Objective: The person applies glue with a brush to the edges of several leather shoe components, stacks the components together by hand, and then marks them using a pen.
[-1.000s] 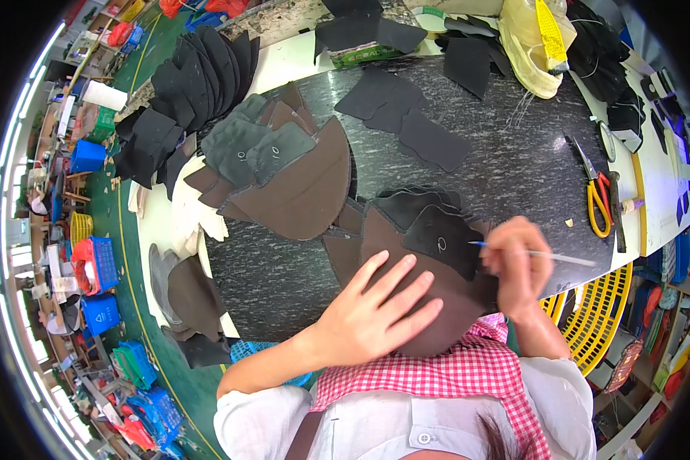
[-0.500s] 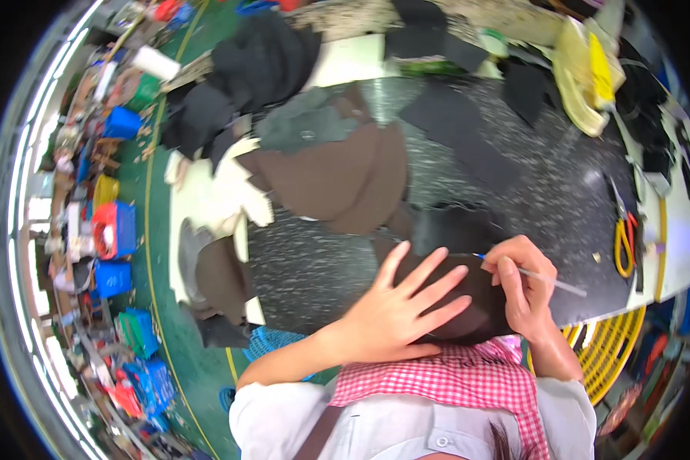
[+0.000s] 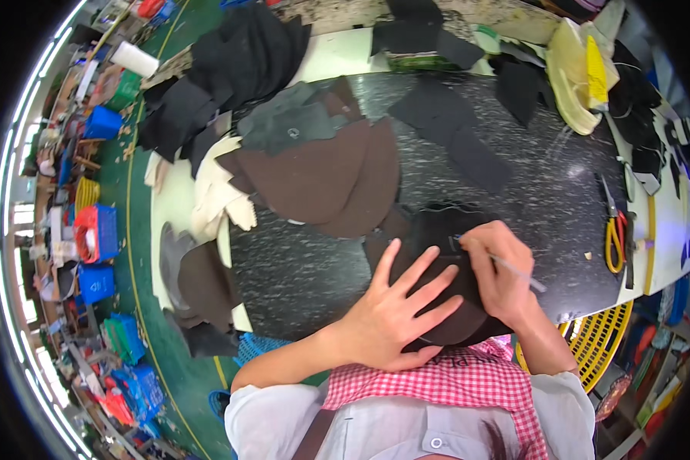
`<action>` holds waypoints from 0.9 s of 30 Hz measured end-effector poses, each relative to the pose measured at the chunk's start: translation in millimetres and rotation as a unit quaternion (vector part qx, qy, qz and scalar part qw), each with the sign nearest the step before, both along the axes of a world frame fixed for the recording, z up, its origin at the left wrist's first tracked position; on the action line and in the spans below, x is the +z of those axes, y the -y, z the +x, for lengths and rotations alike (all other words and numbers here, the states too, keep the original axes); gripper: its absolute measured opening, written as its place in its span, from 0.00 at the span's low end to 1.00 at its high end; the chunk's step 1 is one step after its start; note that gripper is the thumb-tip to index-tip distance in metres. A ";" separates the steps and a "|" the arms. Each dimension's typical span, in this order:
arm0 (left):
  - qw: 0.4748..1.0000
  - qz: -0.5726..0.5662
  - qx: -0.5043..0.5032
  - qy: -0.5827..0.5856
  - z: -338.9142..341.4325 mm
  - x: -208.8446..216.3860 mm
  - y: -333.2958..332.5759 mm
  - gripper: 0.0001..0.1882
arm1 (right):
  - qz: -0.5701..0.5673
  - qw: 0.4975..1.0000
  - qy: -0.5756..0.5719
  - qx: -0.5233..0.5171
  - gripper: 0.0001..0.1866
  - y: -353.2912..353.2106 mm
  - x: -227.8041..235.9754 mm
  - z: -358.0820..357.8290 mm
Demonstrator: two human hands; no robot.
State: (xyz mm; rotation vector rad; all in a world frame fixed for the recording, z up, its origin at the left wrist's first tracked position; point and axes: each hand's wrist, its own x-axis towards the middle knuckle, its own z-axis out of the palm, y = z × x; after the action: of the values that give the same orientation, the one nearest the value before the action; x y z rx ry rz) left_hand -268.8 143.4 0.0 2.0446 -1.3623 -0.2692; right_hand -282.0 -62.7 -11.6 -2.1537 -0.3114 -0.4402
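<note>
My left hand point(image 3: 399, 314) lies flat with its fingers spread over a dark brown cut piece point(image 3: 468, 307) at the table's near edge. Under and beyond that piece lies a black piece with a wavy far edge point(image 3: 445, 218). Pinched in my right hand point(image 3: 502, 272) is a slim pen with a translucent barrel point(image 3: 533, 283). Its tip is at the black piece, just beyond my left fingertips, and is partly hidden by my fingers. Larger brown pieces point(image 3: 314, 176) overlap farther left, with a grey-green piece point(image 3: 287, 123) on top.
Yellow-handled scissors point(image 3: 615, 241) lie at the right. Dark grey pieces point(image 3: 445, 115) are at the far middle, black ones point(image 3: 245, 57) piled far left. White gloves point(image 3: 221, 188) rest at the left edge, near more brown pieces point(image 3: 207, 280). A yellow basket point(image 3: 594, 345) stands below the right edge.
My right hand has moved a little away from me and to the left with the pen, onto the black piece. My left hand stays spread on the brown piece. The view has shifted slightly.
</note>
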 end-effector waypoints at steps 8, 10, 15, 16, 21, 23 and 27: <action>0.997 0.024 -0.006 0.069 -5.3 -8.8 2.5 0.38 | 0.286 0.951 -0.114 -0.012 0.12 27.1 21.2 5.3; 0.997 0.014 -0.002 0.071 -3.7 0.5 -5.0 0.33 | 0.254 0.959 -0.124 0.018 0.13 22.9 38.4 21.8; 0.936 -0.284 0.167 0.124 7.6 28.4 -74.9 0.15 | 0.236 0.954 -0.156 0.096 0.13 -2.1 44.4 96.8; 0.894 -0.337 0.276 0.102 -10.9 12.4 -88.3 0.14 | 0.226 0.953 -0.172 0.110 0.13 -11.6 49.2 110.9; 0.891 0.052 0.393 0.222 19.9 5.2 -70.3 0.31 | 0.187 0.930 -0.208 0.237 0.12 -79.2 11.4 179.1; 0.892 0.099 0.399 0.186 16.5 -11.6 -55.6 0.32 | 0.166 0.930 -0.208 0.254 0.11 -93.6 1.6 193.2; 0.917 0.053 0.375 0.128 23.4 -11.3 -56.9 0.33 | 0.067 0.952 -0.131 0.268 0.09 -97.3 -6.9 203.9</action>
State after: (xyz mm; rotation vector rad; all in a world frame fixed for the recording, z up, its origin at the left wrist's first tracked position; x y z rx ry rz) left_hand -245.4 200.3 -11.3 2.5881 -0.6084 0.2791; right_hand -78.1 34.6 -18.6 -1.8680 -0.6692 0.1310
